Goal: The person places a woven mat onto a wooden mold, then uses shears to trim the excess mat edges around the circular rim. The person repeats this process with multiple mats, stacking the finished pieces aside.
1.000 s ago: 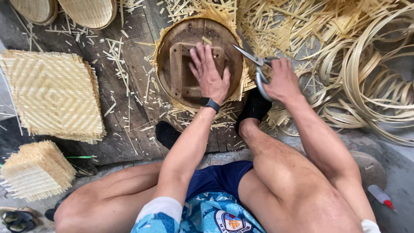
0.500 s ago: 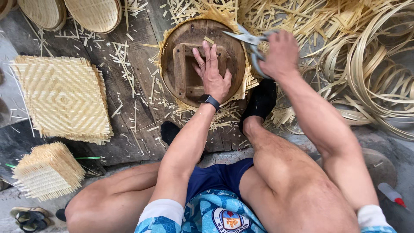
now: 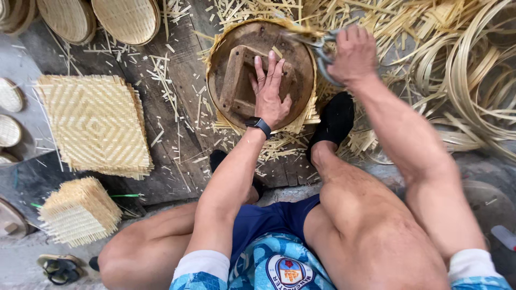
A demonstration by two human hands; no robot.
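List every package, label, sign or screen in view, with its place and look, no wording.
Smartwatch screen: on the left wrist, small dark rounded rectangle, blank.
Round badge: on the blue patterned shirt, bottom centre, blue and white with red and yellow.
No packages or signs.

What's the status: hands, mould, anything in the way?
Left hand flat on round wooden mould, pinning woven mat beneath. Right hand holds shears at mat's rim. Bamboo offcuts litter surroundings.

Stacked woven mats (image 3: 94,123) — round baskets (image 3: 126,20), bamboo hoops (image 3: 478,80)
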